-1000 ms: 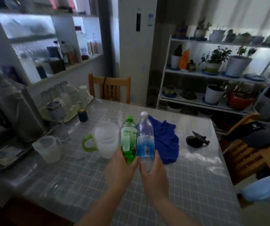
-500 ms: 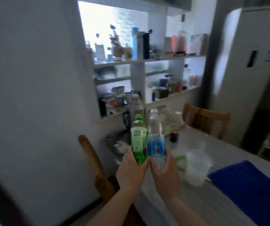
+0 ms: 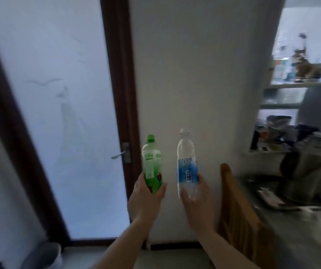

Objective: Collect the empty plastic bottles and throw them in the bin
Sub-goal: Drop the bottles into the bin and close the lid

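Note:
My left hand (image 3: 145, 199) grips the lower part of a green plastic bottle (image 3: 152, 162) with a green cap, held upright. To its right, my right hand (image 3: 195, 202) holds a clear plastic bottle (image 3: 186, 162) with a blue label and a white cap, also upright. A gap separates the two bottles in front of a white wall. At the bottom left corner, a grey round container (image 3: 43, 255) on the floor may be the bin; only part of it shows.
A frosted glass door (image 3: 49, 113) in a dark frame with a lever handle (image 3: 120, 154) fills the left. A wooden chair back (image 3: 235, 206) stands right of my right hand. Beyond it are a cluttered table (image 3: 295, 210) and shelves (image 3: 295, 84).
The view has swung left from the table to the door and wall. Both bottles stay in my hands and have moved apart from each other.

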`<state>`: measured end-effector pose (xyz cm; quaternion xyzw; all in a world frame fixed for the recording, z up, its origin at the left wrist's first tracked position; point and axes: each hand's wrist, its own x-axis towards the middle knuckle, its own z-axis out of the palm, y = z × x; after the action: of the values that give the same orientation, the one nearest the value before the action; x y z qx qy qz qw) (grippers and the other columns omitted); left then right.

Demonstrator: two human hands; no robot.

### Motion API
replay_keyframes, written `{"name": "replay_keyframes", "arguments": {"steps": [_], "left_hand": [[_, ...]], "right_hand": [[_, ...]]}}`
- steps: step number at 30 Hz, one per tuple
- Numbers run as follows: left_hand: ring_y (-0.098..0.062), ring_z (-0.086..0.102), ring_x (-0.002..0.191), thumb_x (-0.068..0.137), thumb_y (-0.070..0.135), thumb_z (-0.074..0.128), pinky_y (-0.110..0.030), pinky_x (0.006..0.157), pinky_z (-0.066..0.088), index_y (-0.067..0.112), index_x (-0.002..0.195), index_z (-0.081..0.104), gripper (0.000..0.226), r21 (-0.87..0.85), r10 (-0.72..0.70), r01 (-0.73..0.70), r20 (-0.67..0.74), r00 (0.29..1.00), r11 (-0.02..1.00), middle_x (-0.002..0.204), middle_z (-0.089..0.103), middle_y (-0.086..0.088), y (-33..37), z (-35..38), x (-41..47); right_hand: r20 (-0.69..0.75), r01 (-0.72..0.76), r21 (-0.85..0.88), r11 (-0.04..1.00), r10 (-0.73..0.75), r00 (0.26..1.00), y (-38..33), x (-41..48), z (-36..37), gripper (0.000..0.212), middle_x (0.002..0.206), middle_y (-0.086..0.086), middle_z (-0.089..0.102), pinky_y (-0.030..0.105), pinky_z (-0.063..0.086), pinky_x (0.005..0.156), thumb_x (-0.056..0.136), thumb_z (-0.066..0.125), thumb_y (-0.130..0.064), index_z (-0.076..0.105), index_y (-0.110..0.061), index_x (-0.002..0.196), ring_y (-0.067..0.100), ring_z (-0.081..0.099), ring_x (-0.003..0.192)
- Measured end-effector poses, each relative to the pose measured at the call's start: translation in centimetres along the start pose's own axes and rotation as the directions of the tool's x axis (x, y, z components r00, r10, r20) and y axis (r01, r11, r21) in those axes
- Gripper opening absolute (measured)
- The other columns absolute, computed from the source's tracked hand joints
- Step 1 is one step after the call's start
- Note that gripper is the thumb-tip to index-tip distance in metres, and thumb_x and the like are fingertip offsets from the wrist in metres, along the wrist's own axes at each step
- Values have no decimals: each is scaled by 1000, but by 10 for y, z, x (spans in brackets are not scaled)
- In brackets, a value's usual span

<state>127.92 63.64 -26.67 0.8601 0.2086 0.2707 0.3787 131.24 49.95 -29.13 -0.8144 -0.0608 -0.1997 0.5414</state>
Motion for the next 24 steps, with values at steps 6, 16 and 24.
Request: {"name": "replay_keyframes", "arguments": {"steps": [6, 16, 24], "left_hand": [[-15, 60, 77, 77, 62, 62, -30, 59, 47, 27, 121, 47, 59, 131, -111, 135, -177, 978, 982, 99, 61, 8, -105, -96, 56], [-22, 62, 99, 78, 60, 62, -33, 72, 48, 22, 138, 39, 75, 97, -315, 369, -356, 880, 924, 123, 60, 0, -211, -134, 120], [-23, 61, 104, 79, 60, 62, -34, 76, 48, 19, 138, 40, 75, 23, -471, 555, -502, 726, 831, 124, 60, -2, -259, -100, 208]], "right_hand": [[152, 40, 49, 998, -47, 987, -40, -9, 120, 58, 135, -4, 48, 39, 48, 93, 86, 59, -40, 35, -30, 138, 15, 51, 117], [441, 212, 62, 975, -217, 871, -56, 2, 281, 66, 145, -4, 40, 37, 48, 97, 87, 59, -39, 25, -27, 143, 15, 45, 127], [650, 357, 156, 921, -368, 665, -39, 73, 398, 68, 142, -1, 46, 38, 55, 84, 86, 64, -33, 26, -27, 143, 20, 52, 119]]}}
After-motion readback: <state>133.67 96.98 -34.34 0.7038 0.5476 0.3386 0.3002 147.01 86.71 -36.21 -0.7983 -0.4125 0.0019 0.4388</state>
